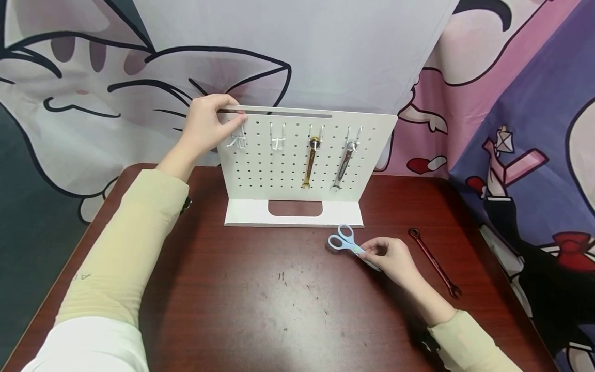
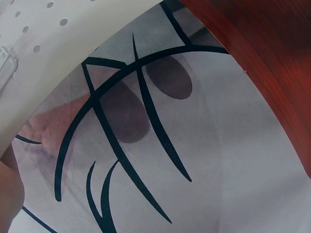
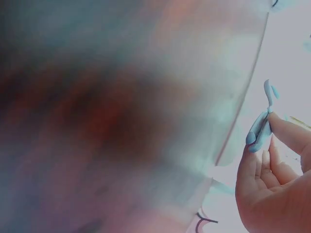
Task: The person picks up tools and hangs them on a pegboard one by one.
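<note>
A white pegboard stands upright on its base at the back of the table. My left hand grips its top left corner; in the left wrist view only a bit of that hand shows at the edge. Light blue scissors are pinched between thumb and fingers of my right hand, handles toward the board, just in front of its base. The right wrist view has the scissors at the fingertips. A gold wrench and a silver wrench hang from hooks on the board.
Two hooks on the left, one a white hook, carry nothing. A dark red wrench lies on the brown table, right of my right hand. Behind and beside the table hangs a printed cartoon cloth.
</note>
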Action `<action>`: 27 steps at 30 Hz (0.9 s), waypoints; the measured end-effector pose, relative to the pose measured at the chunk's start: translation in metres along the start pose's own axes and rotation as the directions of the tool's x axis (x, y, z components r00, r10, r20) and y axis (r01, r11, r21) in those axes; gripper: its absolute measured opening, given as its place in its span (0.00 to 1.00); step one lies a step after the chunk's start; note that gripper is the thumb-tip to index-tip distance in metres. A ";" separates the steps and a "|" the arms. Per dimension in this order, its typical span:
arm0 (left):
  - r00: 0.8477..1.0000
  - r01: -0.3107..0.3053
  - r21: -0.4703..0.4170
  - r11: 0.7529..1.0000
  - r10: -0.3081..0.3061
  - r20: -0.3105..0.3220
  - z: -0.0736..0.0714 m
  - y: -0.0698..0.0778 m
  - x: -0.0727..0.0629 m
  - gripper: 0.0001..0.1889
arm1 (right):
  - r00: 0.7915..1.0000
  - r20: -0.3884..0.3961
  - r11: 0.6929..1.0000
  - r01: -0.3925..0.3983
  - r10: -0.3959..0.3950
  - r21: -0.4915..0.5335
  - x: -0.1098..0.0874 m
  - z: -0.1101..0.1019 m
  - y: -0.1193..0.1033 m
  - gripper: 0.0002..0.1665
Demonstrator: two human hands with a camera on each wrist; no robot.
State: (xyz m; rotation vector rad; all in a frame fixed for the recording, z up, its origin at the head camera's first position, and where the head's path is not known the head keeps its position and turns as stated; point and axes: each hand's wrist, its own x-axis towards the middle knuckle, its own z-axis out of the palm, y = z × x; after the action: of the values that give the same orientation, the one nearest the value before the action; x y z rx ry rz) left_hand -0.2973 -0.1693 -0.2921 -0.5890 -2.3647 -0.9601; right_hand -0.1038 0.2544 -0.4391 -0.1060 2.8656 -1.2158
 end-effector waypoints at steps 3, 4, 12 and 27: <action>1.000 -0.001 0.001 1.000 0.001 0.000 0.001 0.001 0.001 0.09 | 1.000 -0.006 0.999 -0.006 0.006 0.043 0.002 0.001 -0.008 0.06; 1.000 0.000 0.001 1.000 0.000 0.000 0.001 0.001 0.001 0.09 | 1.000 -0.008 0.998 -0.008 0.008 0.057 0.003 0.002 -0.011 0.06; 1.000 0.006 0.008 1.000 -0.006 -0.001 0.000 0.003 0.000 0.08 | 1.000 0.003 0.985 -0.024 0.024 0.169 0.013 0.007 -0.033 0.09; 1.000 0.007 0.009 1.000 -0.007 -0.008 0.000 0.001 0.000 0.08 | 1.000 -0.016 0.958 0.015 -0.011 0.287 0.031 0.021 -0.061 0.10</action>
State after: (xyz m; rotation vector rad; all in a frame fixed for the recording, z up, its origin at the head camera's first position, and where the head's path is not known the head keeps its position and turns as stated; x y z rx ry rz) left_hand -0.2966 -0.1686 -0.2920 -0.5726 -2.3642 -0.9524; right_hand -0.1300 0.1947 -0.4104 -0.1089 2.6658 -1.6232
